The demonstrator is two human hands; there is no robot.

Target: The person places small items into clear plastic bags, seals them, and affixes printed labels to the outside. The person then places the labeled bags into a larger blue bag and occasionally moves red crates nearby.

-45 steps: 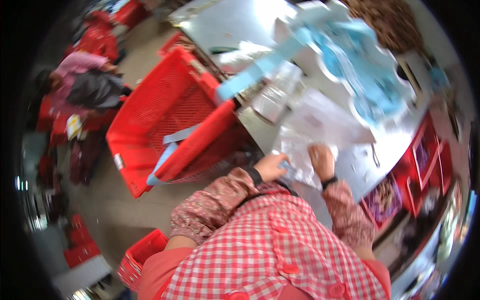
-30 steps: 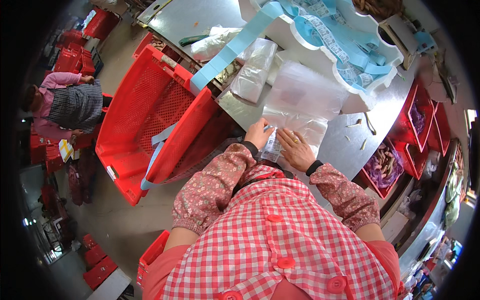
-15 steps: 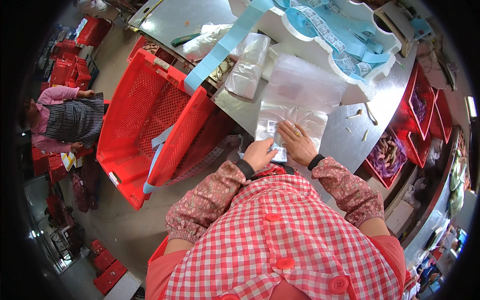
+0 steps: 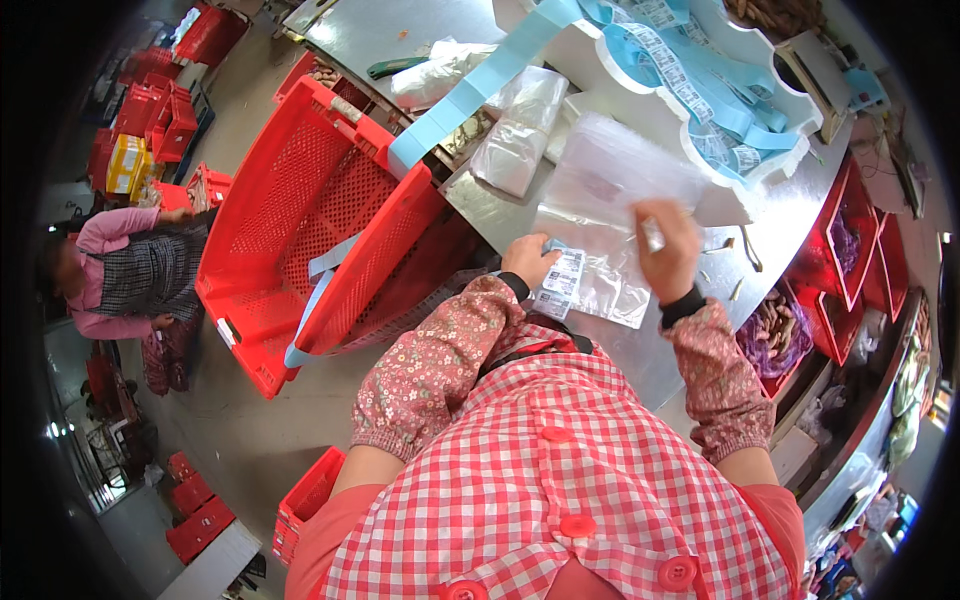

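My left hand [image 4: 530,262] is closed on a strip of white printed labels [image 4: 560,284] with pale blue backing, at the near edge of the metal table. Beside it lies a stack of clear plastic bags [image 4: 612,288], its far part [image 4: 622,165] spread flat toward a white foam box. My right hand [image 4: 668,250] is raised over the right side of the bags, its fingers curled together. A small whitish patch shows at its fingertips; I cannot make out what it is. Rolled bundles of clear bags [image 4: 520,130] lie beyond the stack.
The white foam box [image 4: 645,110] holds blue label strip [image 4: 690,70]; one length [image 4: 480,85] drapes over a tilted red crate [image 4: 290,190] at left. Red crates with root vegetables [image 4: 775,330] stand at right. A person in an apron [image 4: 145,265] is at far left.
My right hand has lifted off the bags and its fingers have curled. More of the label strip shows below my left hand. The whole view has shifted slightly.
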